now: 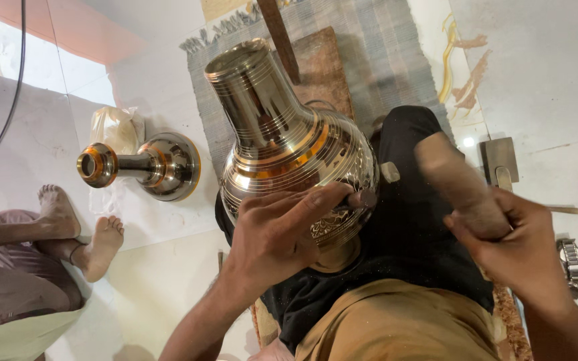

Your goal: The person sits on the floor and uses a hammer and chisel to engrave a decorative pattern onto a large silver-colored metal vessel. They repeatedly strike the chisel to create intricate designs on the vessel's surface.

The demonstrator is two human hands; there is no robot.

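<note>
At far left on the pale tiled floor [155, 267], another person's two bare feet [78, 227] rest beside one smaller brass vase [148, 165] lying on its side. Further right, one large engraved brass vase [282, 144] leans on the person's lap over a black cloth [403, 227]. The left hand [279, 234] presses against its belly, fingers [316, 200] closed round a thin chisel [364, 198] touching the metal. The right hand [520, 247] has its fingers wrapped tightly about one blurred wooden mallet [459, 184]. One wristwatch [572, 262] lies at right.
</note>
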